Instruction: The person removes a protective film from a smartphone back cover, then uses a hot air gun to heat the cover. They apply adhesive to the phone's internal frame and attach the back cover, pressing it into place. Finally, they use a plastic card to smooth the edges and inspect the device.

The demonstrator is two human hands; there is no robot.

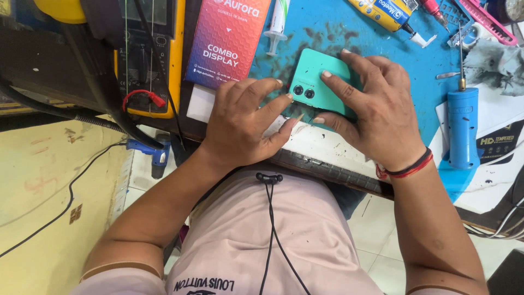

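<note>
**A:** What are the hands on?

**B:** A mint-green phone, lying back-up on the blue mat of the tabletop, near its front edge. Two dark camera lenses show at the phone's near corner.

**A:** How is it held?

**B:** The right hand lies over the phone's right part, fingers spread apart and pressing flat on the back. The left hand is at the lens corner, fingers bent, tips at the edge, thumb low by the near side. Neither hand closes around it.

**A:** How would it handle?

**B:** I judge it light, stiff and thin, with a smooth back that could slide on the mat. The glass side underneath and the lenses look the fragile parts. The long edges seem the safest hold.

**A:** Anything nearby?

**B:** A yellow meter, a red box, a syringe, a glue tube and a blue tool.
</note>
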